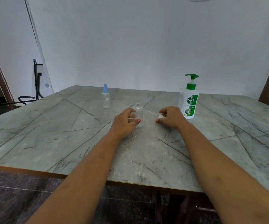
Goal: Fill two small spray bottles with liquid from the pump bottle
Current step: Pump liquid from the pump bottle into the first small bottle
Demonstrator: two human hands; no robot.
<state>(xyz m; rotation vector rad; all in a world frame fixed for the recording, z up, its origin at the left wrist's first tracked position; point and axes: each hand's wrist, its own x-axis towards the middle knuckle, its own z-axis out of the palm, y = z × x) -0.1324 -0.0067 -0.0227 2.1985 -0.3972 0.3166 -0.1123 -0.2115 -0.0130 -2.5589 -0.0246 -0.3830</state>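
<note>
fingers of left hand grip the uncapped, empty spray bottle.

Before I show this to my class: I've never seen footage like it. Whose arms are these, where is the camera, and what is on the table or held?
No machine here: these are a person's two bare arms, filmed by one camera worn on their head, looking forward and down. On the table stand a pump bottle, a capped bottle farther back, and an open bottle. The left hand grips the open bottle; the right hand pinches a white sprayer with its thin tube.
</note>
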